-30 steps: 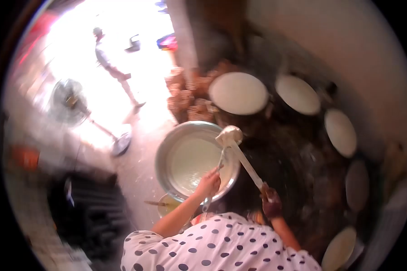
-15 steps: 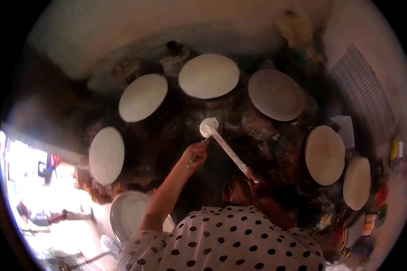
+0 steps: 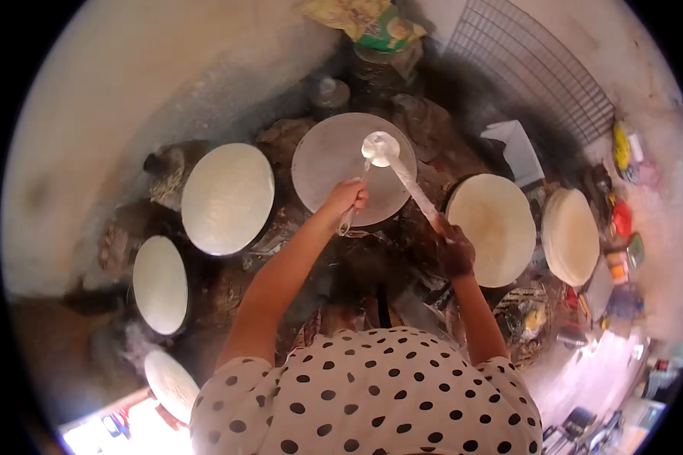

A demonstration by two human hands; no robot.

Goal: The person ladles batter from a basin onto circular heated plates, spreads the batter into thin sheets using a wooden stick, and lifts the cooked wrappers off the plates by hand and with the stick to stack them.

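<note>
My left hand is closed around the metal handle of a ladle, whose round bowl holds white batter. My right hand grips a pale, batter-coated stick; its far end overlaps the ladle's bowl in this view. Both tools are over a bare grey round griddle. White batter covers the round griddle surface to its left, and another batter round lies farther left. Near my right hand, a browned flatbread lies flat on its round.
A stack of flatbreads sits at the right. Another white round is at the lower left. Behind stand a white folded sheet, a wire rack against the wall, and a yellow-green bag. Haze hangs about the griddles.
The view has turned right. Both hands, with ladle and stick, have moved from the dark space between the griddles to over the bare griddle.
</note>
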